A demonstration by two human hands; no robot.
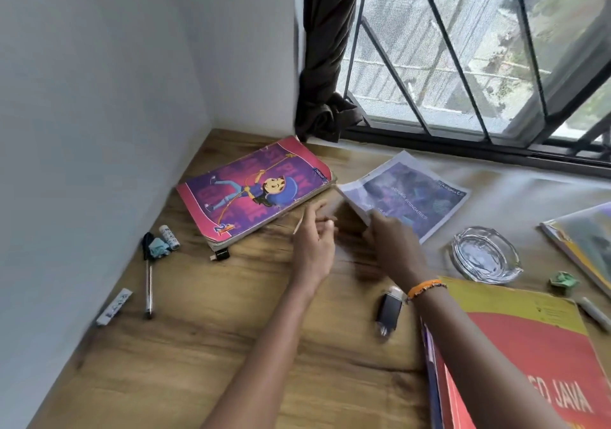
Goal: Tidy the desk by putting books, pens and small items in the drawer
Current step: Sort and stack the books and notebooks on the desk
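A pink and purple cartoon notebook (254,190) lies flat at the back left of the wooden desk (205,356). To its right, my right hand (393,240) grips the near corner of a purple-covered book (413,194), lifting that corner off the desk. My left hand (314,240) hovers just left of it, fingers apart, with a thin pale stick between the fingers. A pen (148,283) lies near the left wall. A red and yellow Java book (529,356) lies at the bottom right.
A glass ashtray (486,253) sits right of my right hand. A black lighter (388,311) lies by my wrist. A white tube (169,236), crumpled blue paper, a wrapper (114,306) and a small black adapter (221,254) are at the left. Another book (585,240), green paper (563,282) and a marker (593,313) sit at the right.
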